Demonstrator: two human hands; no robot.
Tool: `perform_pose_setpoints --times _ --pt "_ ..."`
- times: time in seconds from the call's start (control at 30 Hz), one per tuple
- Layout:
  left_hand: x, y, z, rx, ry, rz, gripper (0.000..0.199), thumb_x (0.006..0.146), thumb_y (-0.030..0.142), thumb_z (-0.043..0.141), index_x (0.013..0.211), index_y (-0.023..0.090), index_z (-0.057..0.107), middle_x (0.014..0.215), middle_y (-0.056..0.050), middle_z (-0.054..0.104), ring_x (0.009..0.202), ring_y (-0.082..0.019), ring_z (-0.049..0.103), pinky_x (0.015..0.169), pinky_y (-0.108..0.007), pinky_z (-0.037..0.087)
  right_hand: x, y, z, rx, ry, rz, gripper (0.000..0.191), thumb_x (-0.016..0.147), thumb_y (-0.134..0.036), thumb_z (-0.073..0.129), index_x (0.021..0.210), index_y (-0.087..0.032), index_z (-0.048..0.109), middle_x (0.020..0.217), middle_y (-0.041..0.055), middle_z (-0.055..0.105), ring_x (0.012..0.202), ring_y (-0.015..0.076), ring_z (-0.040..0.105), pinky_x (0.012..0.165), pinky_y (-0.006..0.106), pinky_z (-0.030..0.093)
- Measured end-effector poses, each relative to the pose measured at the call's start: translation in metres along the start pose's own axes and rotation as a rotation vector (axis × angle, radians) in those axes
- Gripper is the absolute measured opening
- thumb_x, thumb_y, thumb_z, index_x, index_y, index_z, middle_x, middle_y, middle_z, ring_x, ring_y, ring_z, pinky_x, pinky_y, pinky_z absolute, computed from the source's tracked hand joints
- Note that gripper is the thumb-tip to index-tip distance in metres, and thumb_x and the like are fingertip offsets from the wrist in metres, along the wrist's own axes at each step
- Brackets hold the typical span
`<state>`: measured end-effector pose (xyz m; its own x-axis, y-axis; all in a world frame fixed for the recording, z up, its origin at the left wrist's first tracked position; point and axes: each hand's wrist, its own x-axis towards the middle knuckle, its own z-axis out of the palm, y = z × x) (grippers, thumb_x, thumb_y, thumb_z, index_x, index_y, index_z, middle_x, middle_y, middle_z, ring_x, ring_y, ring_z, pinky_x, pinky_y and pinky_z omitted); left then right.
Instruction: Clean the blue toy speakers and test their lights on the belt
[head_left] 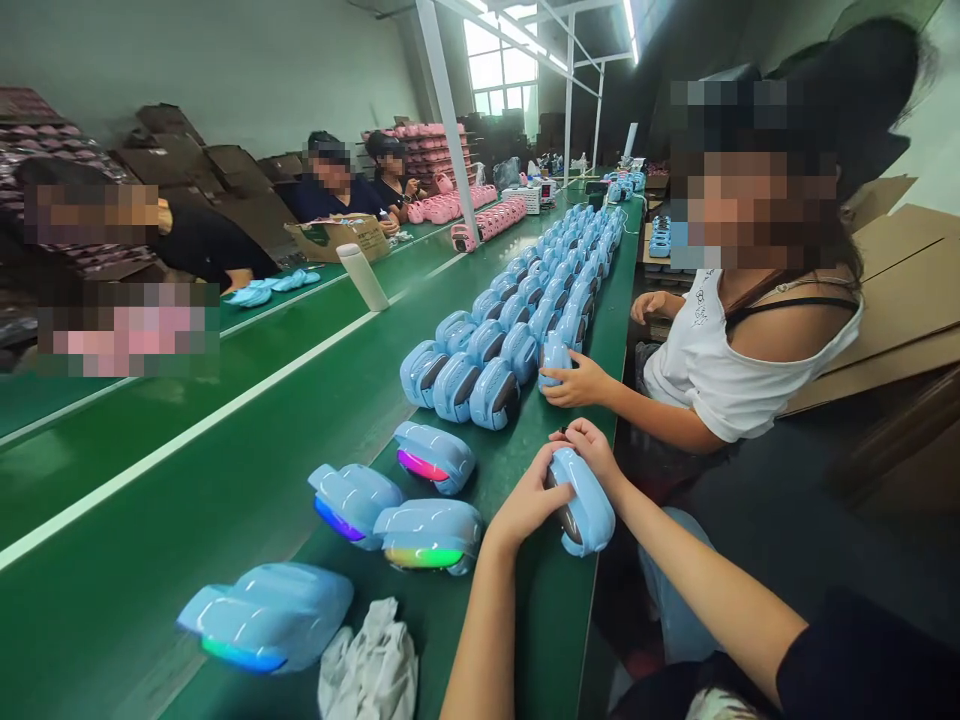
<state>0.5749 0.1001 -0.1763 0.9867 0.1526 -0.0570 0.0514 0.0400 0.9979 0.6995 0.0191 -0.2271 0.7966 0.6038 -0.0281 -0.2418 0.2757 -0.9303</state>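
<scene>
Our left hand [525, 505] is wrapping around 1 glossy blue plastic shell [587, 508] while our right hand [591, 450] is pinching its top end, at the edge of the green workbench [525, 625], right of 4 glowing shells [427, 530].

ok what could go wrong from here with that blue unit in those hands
The glossy blue shell, gripped by the left hand and right hand, sits near the edge of the green bench, so a slip could send it over the side. The co-worker's hand is close by, so a knock seems possible. The lit shells sit close together and might scuff.
</scene>
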Motion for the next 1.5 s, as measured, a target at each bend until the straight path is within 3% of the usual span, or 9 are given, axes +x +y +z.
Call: perform_pose_setpoints --times 0.43,0.6,0.83,1.0,1.13,1.5 --pt "0.001 -0.002 -0.001 0.017 -0.005 0.009 0.054 0.067 0.016 0.057 0.12 0.021 0.05 0.116 -0.004 0.051 0.103 -0.022 0.049 0.092 -0.034 0.04 0.0 0.0 -0.003 -0.021 -0.029 -0.011 0.032 0.063 -0.047 0.069 0.068 -0.022 0.05 0.073 0.0025 0.066 0.075 0.0214 0.062 0.071 0.034 0.047" --pt "0.0 -0.001 -0.002 0.069 -0.002 0.05 0.053 0.069 0.016 0.059 0.12 0.021 0.05 0.126 -0.005 0.05 0.117 -0.025 0.044 0.103 -0.036 0.033 0.0 0.001 -0.003 -0.026 -0.025 0.0 0.031 0.063 -0.047 0.068 0.068 -0.023 0.049 0.074 0.0029 0.066 0.073 0.0218 0.062 0.068 0.033 0.047" --pt "0.0 -0.006 -0.004 0.095 -0.004 0.053 0.053 0.071 0.015 0.06 0.122 0.022 0.051 0.13 -0.004 0.049 0.121 -0.025 0.043 0.105 -0.036 0.031 -0.001 -0.001 -0.002 -0.028 -0.012 0.003 0.03 0.063 -0.045 0.068 0.067 -0.022 0.048 0.074 0.0032 0.067 0.072 0.0207 0.062 0.068 0.032 0.047" --pt "0.001 -0.013 -0.007 0.016 -0.011 0.09 0.047 0.079 0.026 0.059 0.125 0.023 0.052 0.136 -0.005 0.048 0.128 -0.025 0.039 0.11 -0.036 0.026 -0.002 0.0 -0.004 -0.032 -0.021 0.001 0.031 0.064 -0.046 0.068 0.068 -0.023 0.049 0.074 0.0029 0.066 0.074 0.021 0.062 0.07 0.033 0.048" --pt "0.003 -0.016 -0.008 -0.046 0.02 0.102 0.039 0.084 0.031 0.054 0.122 0.021 0.055 0.132 -0.006 0.052 0.126 -0.024 0.042 0.109 -0.036 0.027 -0.001 0.001 -0.005 -0.033 -0.027 -0.001 0.032 0.065 -0.047 0.069 0.068 -0.023 0.049 0.077 0.0029 0.067 0.076 0.021 0.062 0.071 0.033 0.048" --pt "0.004 -0.002 0.0 0.083 0.076 0.085 0.043 0.073 0.021 0.062 0.115 0.021 0.057 0.124 -0.005 0.055 0.117 -0.024 0.048 0.102 -0.034 0.034 0.0 0.0 -0.003 -0.02 -0.05 -0.011 0.033 0.064 -0.05 0.069 0.068 -0.024 0.05 0.071 0.0018 0.065 0.074 0.0221 0.063 0.071 0.035 0.048"
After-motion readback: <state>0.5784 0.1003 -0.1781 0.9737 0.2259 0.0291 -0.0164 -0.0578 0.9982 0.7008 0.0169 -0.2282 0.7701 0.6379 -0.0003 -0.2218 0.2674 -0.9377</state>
